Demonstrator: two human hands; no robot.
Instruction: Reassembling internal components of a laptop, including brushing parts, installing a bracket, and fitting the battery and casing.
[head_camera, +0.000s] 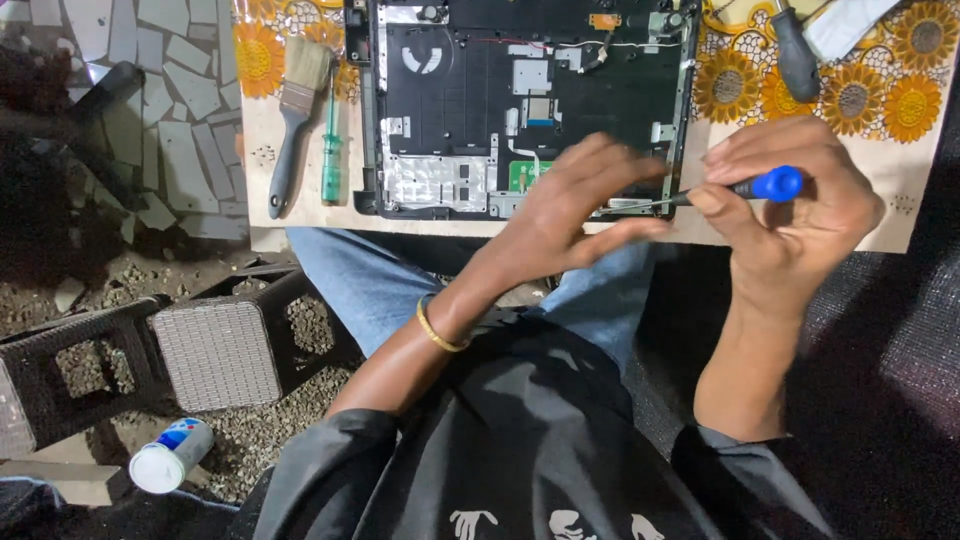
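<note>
While the left hand steadies, the right hand grips a blue screwdriver.

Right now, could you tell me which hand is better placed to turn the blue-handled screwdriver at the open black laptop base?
The right hand: it grips the blue-handled screwdriver, its tip at the open black laptop base. The left hand only steadies the shaft.

Ahead of the left grip the opened laptop base filled the table, blocking a low pass. Between both grips only the screwdriver shaft crossed the narrow gap. Left of the base lay a paintbrush and green screwdriver. Beyond the right grip a black-handled tool lay; bare table stayed free to its right.
</note>
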